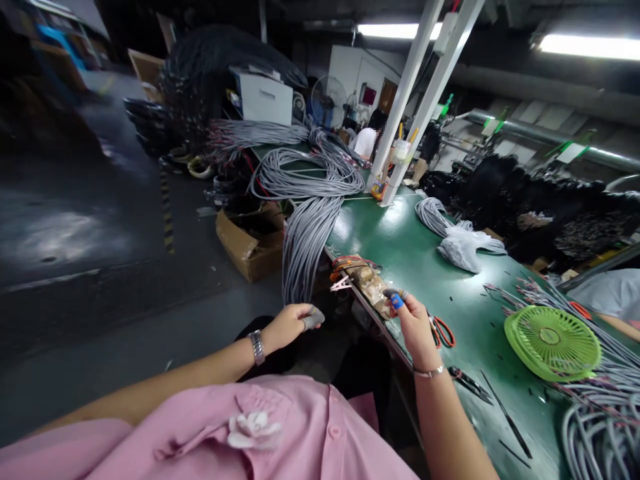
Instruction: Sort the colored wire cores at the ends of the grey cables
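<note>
My left hand [301, 319], with grey finger covers, is held in the air left of the table edge. Its fingers are pressed together, and anything between them is too small to make out. Over the table's near edge is my right hand [410, 313], with dark finger covers and a blue band, its thumb and finger pinched. It is beside a clear-wrapped brown bundle [373, 288]. Orange and dark wires [350, 265] and a pink clip [341, 285] are at the bundle's far end. Red-handled scissors [443, 332] lie just right of my right hand.
Grey cable coils [310, 173] cover the green table's [395, 233] far left and hang over its edge. A green basket [553, 341], pliers [470, 385] and more cables are at right. A cardboard box [250, 247] stands on the floor. Another person's sleeve [607, 293] shows at right.
</note>
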